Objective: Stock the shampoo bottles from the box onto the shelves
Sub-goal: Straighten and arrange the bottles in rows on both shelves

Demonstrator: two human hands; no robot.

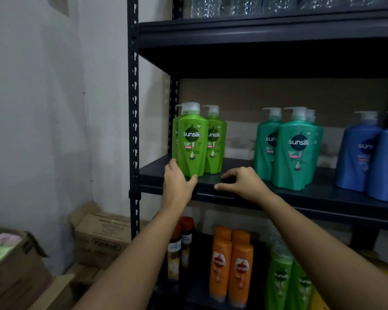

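Observation:
Three light green Sunsilk pump bottles stand at the left end of the dark middle shelf [233, 191]. My left hand [177, 184] holds the base of the front light green bottle [193, 142], with fingers round its left side and the thumb against its bottom front edge. My right hand [240, 180] hovers over the shelf's front edge just right of these bottles, its fingers loosely curled and holding nothing. Free shelf room lies between this group and the teal bottles [296, 148].
Blue pump bottles [358, 153] stand at the right. On the lower shelf are orange bottles [231, 262], green bottles [280, 276] and brown bottles [179, 242]. Cardboard boxes [101, 240] sit on the floor left of the rack's upright [133, 108]. Wrapped clear bottles [278, 5] fill the top shelf.

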